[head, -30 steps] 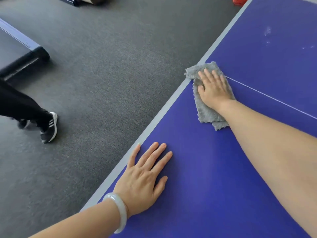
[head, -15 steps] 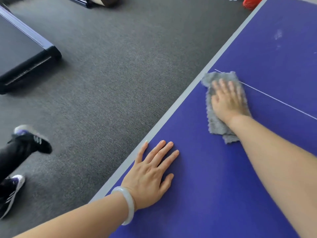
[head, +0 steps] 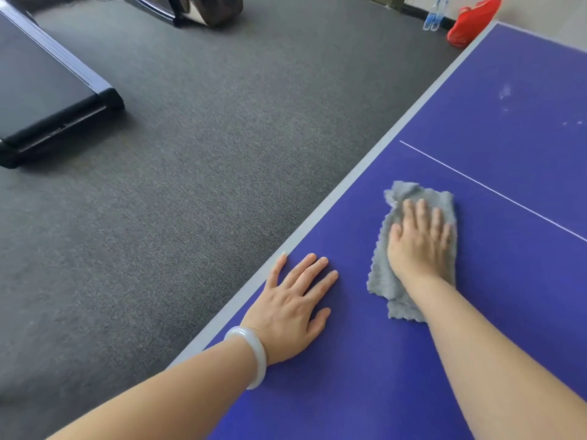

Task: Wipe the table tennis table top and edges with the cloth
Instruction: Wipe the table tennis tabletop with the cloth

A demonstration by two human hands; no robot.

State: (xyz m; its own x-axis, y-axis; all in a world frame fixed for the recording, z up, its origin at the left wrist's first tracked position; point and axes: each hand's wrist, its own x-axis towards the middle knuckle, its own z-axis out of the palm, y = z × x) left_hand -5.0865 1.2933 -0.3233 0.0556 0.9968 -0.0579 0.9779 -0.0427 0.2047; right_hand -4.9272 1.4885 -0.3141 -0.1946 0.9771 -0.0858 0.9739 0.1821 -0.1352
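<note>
A: Head view, one frame. Largest item first?

B: Grey carpet floor [head: 206, 154] takes up the left half. The blue worktop [head: 508, 312] takes up the right. A pale grey edge band [head: 349, 182] runs diagonally along its side, and a thin white line [head: 492, 192] crosses the surface.

A: Other large objects?

B: A black treadmill deck [head: 47, 90] sits on the floor at far left, well apart from the worktop.

A: Where is the cloth?

B: The grey cloth [head: 384, 277] lies on the blue surface. It is near the edge band but not touching it, and on the near side of the white line. Its far corner is rucked up.

A: Hand states?

B: The right hand [head: 419, 242] lies palm down on the cloth, fingers straight and close together. It presses the cloth flat rather than gripping it. The left hand [head: 289, 309] lies flat on bare blue surface just beside the cloth, fingers spread wide and holding nothing. Its little finger reaches the edge band.

A: Small items?

B: A red bag [head: 473, 20] is on the floor by the worktop's far corner. There is a pale bracelet [head: 251, 357] on the left wrist. Two clear bottles [head: 433, 15] stand beside the bag. Faint whitish smudges [head: 505, 90] mark the blue surface beyond the line.
</note>
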